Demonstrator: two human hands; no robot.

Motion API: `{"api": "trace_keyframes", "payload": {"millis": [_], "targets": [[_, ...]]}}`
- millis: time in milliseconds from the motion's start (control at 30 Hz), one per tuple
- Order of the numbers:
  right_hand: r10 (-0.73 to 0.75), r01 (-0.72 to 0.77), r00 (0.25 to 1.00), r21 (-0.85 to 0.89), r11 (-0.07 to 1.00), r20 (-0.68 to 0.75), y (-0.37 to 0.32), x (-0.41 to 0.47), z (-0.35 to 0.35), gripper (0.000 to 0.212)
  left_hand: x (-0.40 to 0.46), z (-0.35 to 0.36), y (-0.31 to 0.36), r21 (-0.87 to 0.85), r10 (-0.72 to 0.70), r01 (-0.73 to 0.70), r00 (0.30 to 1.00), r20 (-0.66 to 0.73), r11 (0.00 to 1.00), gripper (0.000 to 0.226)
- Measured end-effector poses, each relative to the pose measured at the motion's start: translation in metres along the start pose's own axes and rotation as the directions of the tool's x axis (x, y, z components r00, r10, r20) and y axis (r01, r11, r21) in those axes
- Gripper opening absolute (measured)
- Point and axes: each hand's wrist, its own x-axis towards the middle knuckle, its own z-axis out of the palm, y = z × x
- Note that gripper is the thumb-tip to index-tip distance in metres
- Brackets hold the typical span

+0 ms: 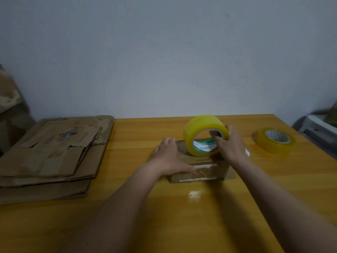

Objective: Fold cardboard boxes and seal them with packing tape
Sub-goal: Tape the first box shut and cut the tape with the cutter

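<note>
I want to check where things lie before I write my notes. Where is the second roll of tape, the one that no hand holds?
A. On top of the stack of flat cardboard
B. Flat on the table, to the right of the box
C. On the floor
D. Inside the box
B: the second roll of tape lies flat on the table, right of the box, while the right hand holds the other roll upright on the box.
</note>
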Motion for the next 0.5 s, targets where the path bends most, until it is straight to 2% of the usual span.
{"api": "trace_keyframes", "payload": {"millis": [133,300,400,500], "targets": [[-0.023,0.022,1.0,-0.047,0.999,-0.014,0.001,-0.001,0.003,0.019,0.002,0.011,0.015,0.039,-0.002,0.006,0.996,-0.094,0.999,0.126],[-0.099,0.101,0.993,-0.027,0.995,0.068,0.003,0.005,-0.006,0.009,0.004,0.014,0.009,0.109,0.0,0.01,0.995,-0.098,0.994,0.13],[-0.145,0.146,0.989,-0.056,0.988,0.024,0.005,0.014,-0.03,0.02,0.005,0.015,0.009,0.139,-0.007,0.019,0.997,-0.081,0.99,0.134],[-0.232,0.221,0.972,-0.216,0.951,-0.028,0.012,0.019,-0.054,0.032,0.005,0.014,0.011,0.15,0.001,0.01,0.998,-0.068,0.989,0.133]]}}
